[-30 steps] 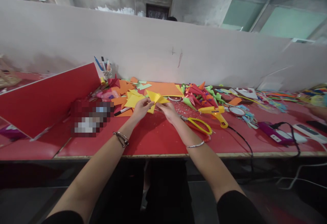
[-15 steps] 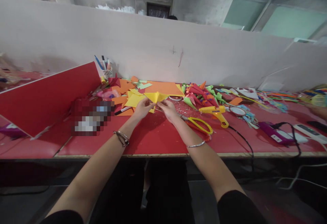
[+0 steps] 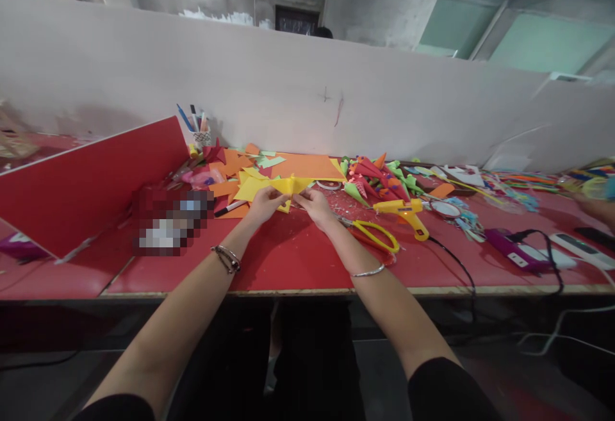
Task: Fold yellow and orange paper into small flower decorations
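Observation:
A folded yellow piece (image 3: 291,184), paper or thin felt by its look, is held up between my two hands over the red table. My left hand (image 3: 266,206) pinches its left lower edge, and my right hand (image 3: 313,206) pinches the right one. Its middle stands up in a crease, with a wing spreading to each side. Behind my left hand lie more yellow sheets (image 3: 250,185) and a black-and-white marker (image 3: 230,208). Yellow-handled scissors (image 3: 377,234) rest to the right of my right hand. The fingertips are partly hidden behind the piece.
A yellow glue gun (image 3: 402,213) with a black cord lies right of the scissors. Behind it is a pile of red and green cones (image 3: 375,176). A red board (image 3: 96,184) leans at left, near a pen cup (image 3: 202,137). A purple power strip (image 3: 516,249) sits at right.
The yellow piece has been pressed narrower at its middle, where the crease now stands more upright. Both hands stay nearly in place, still pinching it.

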A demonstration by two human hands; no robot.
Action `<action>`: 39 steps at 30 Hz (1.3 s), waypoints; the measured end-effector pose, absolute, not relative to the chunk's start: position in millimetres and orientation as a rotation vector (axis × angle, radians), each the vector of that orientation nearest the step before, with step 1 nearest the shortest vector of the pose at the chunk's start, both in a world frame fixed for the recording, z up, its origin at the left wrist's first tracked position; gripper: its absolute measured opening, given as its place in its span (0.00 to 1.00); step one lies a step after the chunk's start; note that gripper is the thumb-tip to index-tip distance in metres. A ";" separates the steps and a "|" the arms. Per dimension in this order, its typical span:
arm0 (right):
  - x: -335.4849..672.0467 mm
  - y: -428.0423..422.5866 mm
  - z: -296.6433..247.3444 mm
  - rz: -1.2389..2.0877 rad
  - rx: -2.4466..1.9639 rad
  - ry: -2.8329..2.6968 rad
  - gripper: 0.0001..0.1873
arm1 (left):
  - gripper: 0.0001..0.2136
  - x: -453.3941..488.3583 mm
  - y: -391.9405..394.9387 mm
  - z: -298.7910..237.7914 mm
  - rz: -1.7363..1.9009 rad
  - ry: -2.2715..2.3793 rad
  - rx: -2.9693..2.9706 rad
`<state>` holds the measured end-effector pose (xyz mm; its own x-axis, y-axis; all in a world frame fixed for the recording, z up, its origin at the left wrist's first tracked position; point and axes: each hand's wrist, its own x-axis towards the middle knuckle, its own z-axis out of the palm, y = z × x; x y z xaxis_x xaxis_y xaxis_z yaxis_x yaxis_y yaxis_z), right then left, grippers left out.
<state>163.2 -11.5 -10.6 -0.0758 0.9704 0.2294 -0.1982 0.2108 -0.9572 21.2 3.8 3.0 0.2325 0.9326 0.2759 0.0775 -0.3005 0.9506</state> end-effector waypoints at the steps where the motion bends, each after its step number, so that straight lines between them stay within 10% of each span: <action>1: 162.6 -11.9 -10.4 1.190 -0.856 -1.235 0.15 | 0.09 20.4 3.8 3.2 1.189 0.977 1.607; 39: 171.2 -10.1 -5.2 0.745 -0.931 -1.294 0.11 | 0.17 15.4 -4.0 8.8 0.744 0.603 1.384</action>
<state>171.2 -10.1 -5.2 0.1452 0.8780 0.4561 0.0460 0.4545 -0.8895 15.4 -4.0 8.8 0.6397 0.7671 0.0482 -0.1114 0.0305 0.9933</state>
